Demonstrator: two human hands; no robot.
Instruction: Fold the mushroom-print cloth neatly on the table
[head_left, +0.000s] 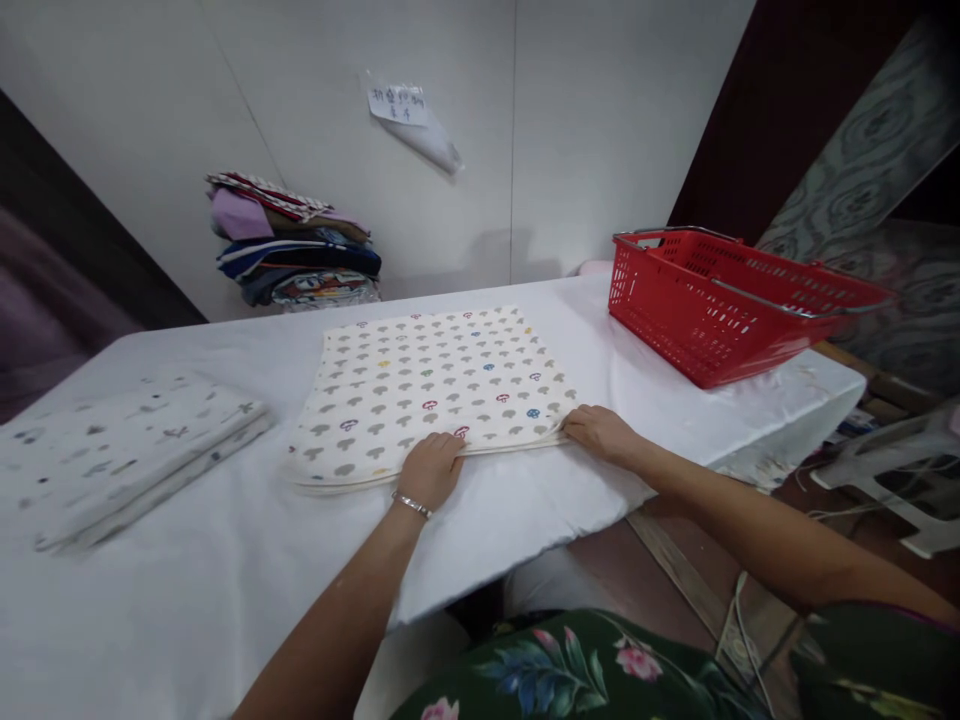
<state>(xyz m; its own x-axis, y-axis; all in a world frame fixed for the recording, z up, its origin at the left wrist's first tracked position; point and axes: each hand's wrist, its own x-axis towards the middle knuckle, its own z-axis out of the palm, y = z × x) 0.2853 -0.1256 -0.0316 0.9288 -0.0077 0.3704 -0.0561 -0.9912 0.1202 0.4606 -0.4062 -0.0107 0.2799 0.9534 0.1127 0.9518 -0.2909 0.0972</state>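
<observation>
- The mushroom-print cloth lies flat and folded on the white table, its near side close to the table's front edge.
- The fingers of the left hand are bent and grasp the middle of the cloth's near edge.
- The fingers of the right hand pinch its near right corner.
- To the left, a narrow white gap separates it from another folded cloth.
- To the right, a wider strip reaches until the red basket, near the table's right end.
- Behind the far edge, left, is a clothes stack.
</observation>
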